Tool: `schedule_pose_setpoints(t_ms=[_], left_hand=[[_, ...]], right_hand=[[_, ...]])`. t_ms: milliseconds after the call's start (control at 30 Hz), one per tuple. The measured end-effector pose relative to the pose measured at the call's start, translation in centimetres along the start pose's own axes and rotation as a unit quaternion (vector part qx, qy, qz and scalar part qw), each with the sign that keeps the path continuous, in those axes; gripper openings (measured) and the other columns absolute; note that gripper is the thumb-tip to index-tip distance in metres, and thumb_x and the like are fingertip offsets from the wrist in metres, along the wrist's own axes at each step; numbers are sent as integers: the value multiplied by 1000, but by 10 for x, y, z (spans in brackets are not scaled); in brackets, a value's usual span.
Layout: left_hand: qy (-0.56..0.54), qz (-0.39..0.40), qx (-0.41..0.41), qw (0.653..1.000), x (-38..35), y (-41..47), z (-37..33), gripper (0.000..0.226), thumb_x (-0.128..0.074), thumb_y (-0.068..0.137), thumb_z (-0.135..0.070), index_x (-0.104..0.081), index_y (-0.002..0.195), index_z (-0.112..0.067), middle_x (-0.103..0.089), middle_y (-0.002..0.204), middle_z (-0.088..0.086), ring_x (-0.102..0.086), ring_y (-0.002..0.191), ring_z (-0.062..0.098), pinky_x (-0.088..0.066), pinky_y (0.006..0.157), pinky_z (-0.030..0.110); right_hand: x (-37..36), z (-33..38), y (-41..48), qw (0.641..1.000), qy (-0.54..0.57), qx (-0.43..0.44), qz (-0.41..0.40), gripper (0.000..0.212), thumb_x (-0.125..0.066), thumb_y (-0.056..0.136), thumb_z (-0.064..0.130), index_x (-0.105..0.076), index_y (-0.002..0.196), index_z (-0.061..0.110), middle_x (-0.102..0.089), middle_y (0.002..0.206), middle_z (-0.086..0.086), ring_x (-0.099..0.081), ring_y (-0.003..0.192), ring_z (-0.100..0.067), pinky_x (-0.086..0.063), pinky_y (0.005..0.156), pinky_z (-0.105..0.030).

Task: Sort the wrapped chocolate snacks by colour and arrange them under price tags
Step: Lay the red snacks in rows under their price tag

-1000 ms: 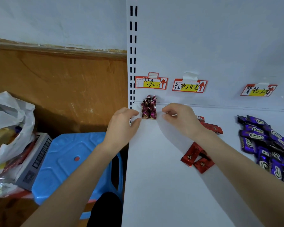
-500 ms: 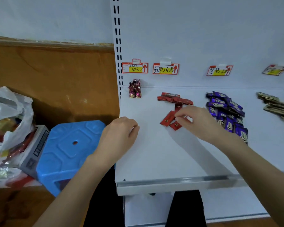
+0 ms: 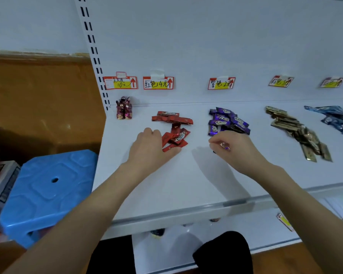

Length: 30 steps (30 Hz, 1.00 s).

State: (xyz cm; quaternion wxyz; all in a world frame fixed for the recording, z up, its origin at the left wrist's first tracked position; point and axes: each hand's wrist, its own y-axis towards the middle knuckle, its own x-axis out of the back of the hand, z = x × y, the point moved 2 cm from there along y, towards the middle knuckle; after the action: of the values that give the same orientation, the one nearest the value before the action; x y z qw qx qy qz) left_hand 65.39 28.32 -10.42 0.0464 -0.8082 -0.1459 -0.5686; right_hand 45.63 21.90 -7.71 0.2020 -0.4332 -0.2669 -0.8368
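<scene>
On the white shelf (image 3: 166, 184) the snacks lie in groups under price tags: dark red twisted candies (image 3: 124, 108) under the leftmost tag (image 3: 120, 83), red snacks (image 3: 172, 118) under the red tag (image 3: 158, 83), purple snacks (image 3: 228, 120) under the purple tag (image 3: 221, 83). My left hand (image 3: 152, 149) grips the near end of some loose red snacks (image 3: 175, 136) between curled fingers and thumb. My right hand (image 3: 236, 149) is just in front of the purple pile and pinches a small shiny wrapped piece (image 3: 224, 145).
Gold snacks (image 3: 297, 131) and blue snacks (image 3: 337, 117) lie further right under their own tags. A blue plastic stool (image 3: 46, 190) stands left of the shelf, with a box (image 3: 4, 184) beside it. The shelf's metal front edge (image 3: 186, 212) runs below my forearms.
Both hands left the dark red candies at the back left corner. My right hand passed over the loose red snacks to the purple pile; my left hand moved right onto the red snacks.
</scene>
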Motion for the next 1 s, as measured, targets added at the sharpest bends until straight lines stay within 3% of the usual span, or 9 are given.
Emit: schedule_pose_setpoints(t_ms=[167, 267, 400, 600, 733, 867, 1000], left_hand=[[72, -22, 53, 996, -25, 41, -22, 84, -39, 74, -80, -55, 110, -6, -50, 114, 11, -44, 108, 28, -38, 83, 36], [62, -29, 48, 996, -31, 51, -26, 65, -47, 83, -66, -52, 114, -9, -48, 120, 12, -43, 112, 29, -38, 85, 37], [67, -49, -6, 997, -33, 37, -19, 40, -44, 94, -45, -52, 110, -8, -50, 111, 10, -44, 103, 26, -33, 77, 29], [78, -54, -13, 995, -24, 13, 4, 35, -45, 94, -42, -50, 105, -10, -50, 101, 5, -45, 89, 20, -25, 66, 24], [43, -42, -20, 998, -14, 1, 9, 28, -45, 95, -36, -44, 106, -11, -53, 98, 4, -53, 82, 23, -36, 64, 31], [49, -34, -15, 998, -10, -5, 14, 26, -39, 99, -35, -42, 110, -12, -57, 101, 3, -58, 84, 23, -42, 66, 30], [5, 0, 12, 1000, -3, -6, 25, 29, -42, 98, -36, -48, 113, -12, -60, 103, 5, -59, 88, 21, -44, 70, 28]], right_hand=[[-11, -25, 56, 1000, 3, 14, 21, 13, -54, 89, 7, -67, 94, 5, -63, 88, 1, -55, 80, -12, -36, 71, -14], [-18, -34, 81, 999, 39, 10, 4, 12, -56, 88, 7, -66, 92, 5, -60, 83, 5, -54, 76, -9, -36, 69, -12], [-19, -37, 98, 999, 35, 25, 11, 12, -56, 88, 9, -67, 93, 5, -61, 85, 5, -55, 78, -9, -39, 75, -14], [-42, -23, 118, 998, 39, 35, 44, 17, -53, 91, 12, -65, 99, 4, -66, 102, -8, -59, 95, -20, -40, 82, -22], [-73, -6, 141, 994, -11, 28, 104, 39, -49, 95, 29, -52, 126, 6, -53, 128, -13, -46, 119, -27, -33, 94, -29], [-95, 4, 144, 987, -11, 43, 152, 35, -45, 95, 30, -54, 124, 11, -57, 115, -11, -51, 111, -29, -38, 88, -33], [-98, 1, 137, 988, -52, 59, 134, 34, -48, 94, 30, -56, 122, 13, -58, 113, -10, -49, 107, -27, -35, 85, -29]])
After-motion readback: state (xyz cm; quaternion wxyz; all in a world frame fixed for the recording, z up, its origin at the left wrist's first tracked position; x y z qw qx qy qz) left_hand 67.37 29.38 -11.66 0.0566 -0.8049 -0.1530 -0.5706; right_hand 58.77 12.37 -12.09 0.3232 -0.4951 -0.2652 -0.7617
